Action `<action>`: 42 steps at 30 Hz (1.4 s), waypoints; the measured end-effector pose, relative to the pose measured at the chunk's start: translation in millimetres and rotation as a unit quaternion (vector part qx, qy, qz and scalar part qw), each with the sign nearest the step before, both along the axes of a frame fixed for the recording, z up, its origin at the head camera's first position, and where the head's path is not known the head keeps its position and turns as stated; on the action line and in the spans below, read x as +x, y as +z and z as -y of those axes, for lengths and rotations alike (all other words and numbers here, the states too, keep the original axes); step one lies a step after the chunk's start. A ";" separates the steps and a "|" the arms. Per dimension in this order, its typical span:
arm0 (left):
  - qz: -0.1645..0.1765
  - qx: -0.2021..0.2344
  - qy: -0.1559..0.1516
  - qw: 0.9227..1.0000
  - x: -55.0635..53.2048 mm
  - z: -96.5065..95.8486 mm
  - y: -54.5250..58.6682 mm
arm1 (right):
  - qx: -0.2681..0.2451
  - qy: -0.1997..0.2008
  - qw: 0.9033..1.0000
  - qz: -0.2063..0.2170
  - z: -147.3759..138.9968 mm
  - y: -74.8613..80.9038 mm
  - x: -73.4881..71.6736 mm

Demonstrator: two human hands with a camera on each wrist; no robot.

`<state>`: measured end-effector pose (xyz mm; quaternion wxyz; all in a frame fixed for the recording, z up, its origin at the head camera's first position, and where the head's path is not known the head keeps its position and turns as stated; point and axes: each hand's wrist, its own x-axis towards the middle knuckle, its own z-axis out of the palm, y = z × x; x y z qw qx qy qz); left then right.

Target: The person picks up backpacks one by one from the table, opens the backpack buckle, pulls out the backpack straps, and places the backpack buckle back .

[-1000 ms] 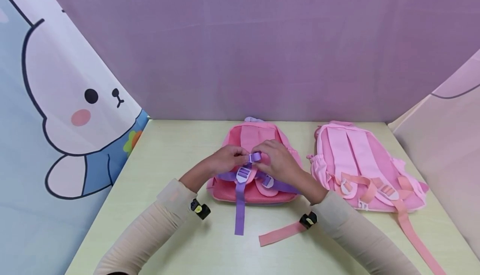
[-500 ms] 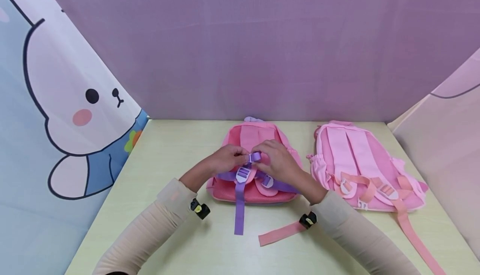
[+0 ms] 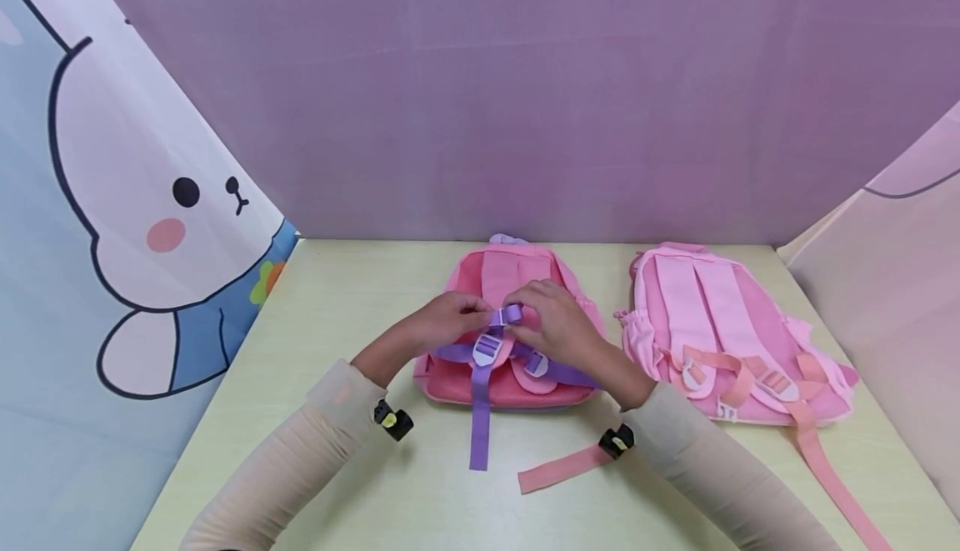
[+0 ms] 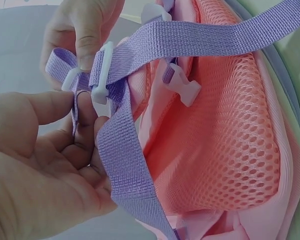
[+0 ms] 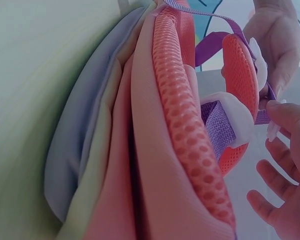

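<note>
A pink backpack (image 3: 517, 397) lies on the table, its shoulder straps and purple webbing (image 3: 480, 426) facing up. My left hand (image 3: 450, 320) pinches the thin end of a purple strap (image 4: 75, 112) between thumb and forefinger. My right hand (image 3: 555, 322) grips the looped part of that strap (image 4: 60, 62) beside a small white slider buckle (image 4: 72, 79). In the right wrist view, my right thumb lies at this slider. A larger white ladder-lock buckle (image 3: 487, 350) sits just below both hands, purple webbing threaded through it. A white clip buckle (image 4: 184, 86) hangs from the backpack.
A second, lighter pink backpack (image 3: 720, 301) lies to the right with peach straps (image 3: 825, 468). One peach strap end (image 3: 558, 469) stretches across the table (image 3: 360, 284) under my right forearm. A purple curtain (image 3: 525, 101) stands behind; a rabbit-print cloth (image 3: 135, 201) hangs at left.
My left hand and forearm have shifted slightly left, showing a little more purple strap between the hands. My right hand and both backpacks look unmoved.
</note>
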<state>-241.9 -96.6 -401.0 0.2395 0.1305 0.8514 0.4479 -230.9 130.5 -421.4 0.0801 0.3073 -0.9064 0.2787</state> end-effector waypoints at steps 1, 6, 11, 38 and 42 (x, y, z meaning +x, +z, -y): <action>0.000 0.000 0.000 1.000 -0.1 0.2 -0.1 | 0.000 -0.001 1.000 0.001 -0.1 0.0 0.0; 0.004 0.003 0.001 1.000 -0.7 -0.1 -0.6 | -0.001 -0.004 1.000 0.009 -0.4 0.2 0.7; 0.002 0.003 0.003 1.000 0.8 -2.3 1.0 | 0.000 -0.004 1.000 0.005 -0.8 -0.9 0.1; 0.004 0.007 0.004 1.000 0.2 -6.1 1.7 | -0.002 -0.004 1.000 0.008 -2.0 0.2 -0.3; 0.006 0.007 0.009 1.000 0.3 -7.1 1.8 | -0.002 -0.004 1.000 0.006 -1.9 -0.3 -0.8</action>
